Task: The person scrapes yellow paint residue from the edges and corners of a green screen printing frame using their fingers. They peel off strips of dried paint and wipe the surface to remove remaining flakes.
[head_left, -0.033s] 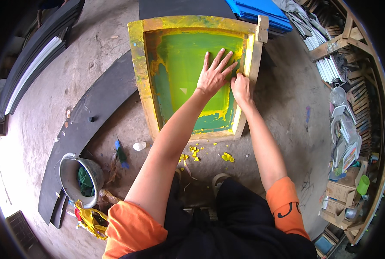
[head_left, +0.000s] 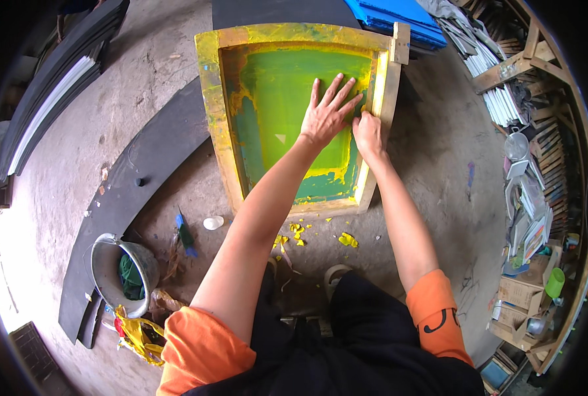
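A wood-framed printing screen (head_left: 208, 86) stands in front of me, its frame smeared with yellow paint. The mesh (head_left: 274, 86) is green, coated with yellow-green paint that thickens along the edges. My left hand (head_left: 328, 119) lies on the mesh toward its right side, palm down and fingers spread. Beside it, my right hand (head_left: 370, 134) is closed at the inner edge of the frame's right bar. Something small and yellow shows at its fingertips; what the fingers grip is too hidden to name.
Yellow scraps (head_left: 348, 240) and a translucent white cup-like piece (head_left: 213, 223) lie on the floor. To the left are a metal bucket (head_left: 150, 267) holding dark green material, a yellow plastic bag (head_left: 139, 335) and a long black sheet (head_left: 142, 145). Cluttered shelves (head_left: 551, 178) line the right.
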`<state>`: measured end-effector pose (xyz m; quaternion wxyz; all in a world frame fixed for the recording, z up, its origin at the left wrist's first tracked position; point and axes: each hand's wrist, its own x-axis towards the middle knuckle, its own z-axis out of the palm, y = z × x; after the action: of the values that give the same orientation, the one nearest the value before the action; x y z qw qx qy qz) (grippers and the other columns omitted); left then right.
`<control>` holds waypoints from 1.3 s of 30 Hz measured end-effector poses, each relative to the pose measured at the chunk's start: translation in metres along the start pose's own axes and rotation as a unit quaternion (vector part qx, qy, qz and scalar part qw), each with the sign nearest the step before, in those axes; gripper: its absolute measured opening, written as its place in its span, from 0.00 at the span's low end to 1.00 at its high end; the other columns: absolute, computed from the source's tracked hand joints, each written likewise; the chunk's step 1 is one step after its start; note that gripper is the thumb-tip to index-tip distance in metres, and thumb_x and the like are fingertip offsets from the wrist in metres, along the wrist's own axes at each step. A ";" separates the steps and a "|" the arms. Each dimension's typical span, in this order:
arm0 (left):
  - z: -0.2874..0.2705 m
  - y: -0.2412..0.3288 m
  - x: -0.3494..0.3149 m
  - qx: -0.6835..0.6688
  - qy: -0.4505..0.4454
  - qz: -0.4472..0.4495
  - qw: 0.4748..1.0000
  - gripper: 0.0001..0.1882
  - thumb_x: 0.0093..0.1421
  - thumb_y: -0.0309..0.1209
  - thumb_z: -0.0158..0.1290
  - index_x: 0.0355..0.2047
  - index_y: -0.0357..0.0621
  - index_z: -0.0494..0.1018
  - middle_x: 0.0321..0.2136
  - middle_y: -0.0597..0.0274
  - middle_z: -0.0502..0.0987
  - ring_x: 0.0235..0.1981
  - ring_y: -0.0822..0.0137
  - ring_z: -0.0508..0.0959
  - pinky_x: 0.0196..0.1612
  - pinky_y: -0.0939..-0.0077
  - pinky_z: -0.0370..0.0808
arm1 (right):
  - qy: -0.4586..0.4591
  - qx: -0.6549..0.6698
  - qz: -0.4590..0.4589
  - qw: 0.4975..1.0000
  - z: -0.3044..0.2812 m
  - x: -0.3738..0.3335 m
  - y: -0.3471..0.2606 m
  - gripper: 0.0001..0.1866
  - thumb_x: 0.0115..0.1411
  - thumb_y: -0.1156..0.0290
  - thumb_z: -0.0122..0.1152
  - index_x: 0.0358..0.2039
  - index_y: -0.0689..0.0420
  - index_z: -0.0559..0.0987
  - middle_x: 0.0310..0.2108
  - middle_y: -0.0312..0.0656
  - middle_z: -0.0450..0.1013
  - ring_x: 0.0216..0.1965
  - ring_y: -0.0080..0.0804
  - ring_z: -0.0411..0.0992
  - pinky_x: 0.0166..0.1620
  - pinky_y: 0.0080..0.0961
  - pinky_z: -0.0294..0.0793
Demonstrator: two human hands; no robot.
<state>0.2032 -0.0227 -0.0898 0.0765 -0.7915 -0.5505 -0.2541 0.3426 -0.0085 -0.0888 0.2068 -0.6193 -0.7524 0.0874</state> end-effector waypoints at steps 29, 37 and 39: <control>0.007 0.039 0.016 -0.026 0.109 -0.119 0.986 0.10 0.46 0.36 0.61 0.31 0.54 0.78 0.49 0.66 0.64 0.56 0.59 0.59 0.58 0.50 0.49 | 0.162 0.134 -0.020 0.977 -0.030 -0.009 0.054 0.17 0.58 0.72 0.56 0.45 0.58 0.63 0.41 0.52 0.63 0.45 0.50 0.63 0.50 0.41 0.63; 0.016 0.054 0.028 -0.021 0.137 -0.213 0.967 0.07 0.46 0.40 0.62 0.26 0.57 0.80 0.48 0.68 0.65 0.54 0.58 0.59 0.56 0.53 0.49 | 0.265 0.274 -0.054 0.923 0.015 -0.016 0.052 0.18 0.64 0.69 0.49 0.53 0.58 0.61 0.43 0.52 0.62 0.44 0.47 0.67 0.44 0.36 0.68; 0.023 0.058 0.028 -0.016 0.148 -0.231 0.961 0.07 0.47 0.40 0.61 0.26 0.57 0.80 0.48 0.68 0.65 0.55 0.58 0.58 0.56 0.54 0.48 | 0.265 0.263 -0.055 0.926 0.012 -0.019 0.052 0.19 0.63 0.69 0.50 0.53 0.58 0.61 0.43 0.51 0.63 0.42 0.47 0.67 0.42 0.36 0.70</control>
<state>0.2707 -0.0126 -0.0863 0.0836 -0.5971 -0.6969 -0.3882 0.3866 -0.0136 -0.1238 0.5587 -0.5004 -0.6532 0.1034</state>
